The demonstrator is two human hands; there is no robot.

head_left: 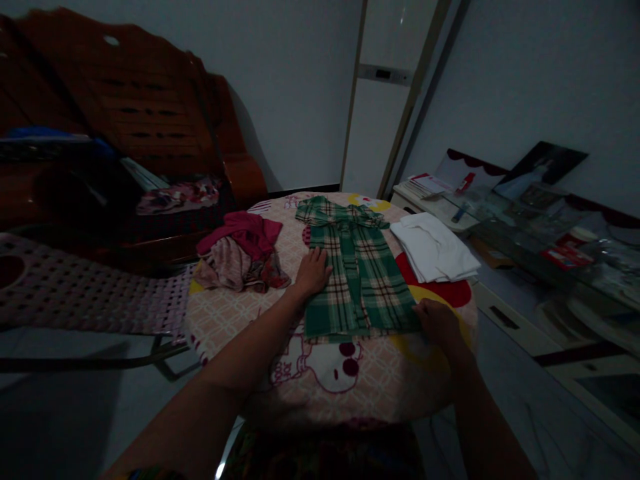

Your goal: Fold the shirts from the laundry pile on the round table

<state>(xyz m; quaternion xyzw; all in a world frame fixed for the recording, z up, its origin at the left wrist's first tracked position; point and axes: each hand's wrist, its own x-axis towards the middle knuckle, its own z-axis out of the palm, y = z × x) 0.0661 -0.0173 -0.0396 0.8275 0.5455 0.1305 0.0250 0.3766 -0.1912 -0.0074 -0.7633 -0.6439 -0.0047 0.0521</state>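
A green plaid shirt (377, 273) lies spread out on a round table, its collar end away from me and its hem towards me. The sleeves look drawn in across the top. My left hand (313, 272) rests flat on the shirt's left side, fingers stretched out. At the lower right corner of the hem, my right hand (438, 320) is closed, with the cloth's edge pinched between thumb and fingers.
A patterned cloth (230, 320) covers the table. Crumpled pink and patterned clothes (245, 250) lie left, folded white cloth (434, 247) right. Around stand a wooden sofa (150, 113), a woven chair (100, 287) and a glass-topped cabinet (520, 233) with many items.
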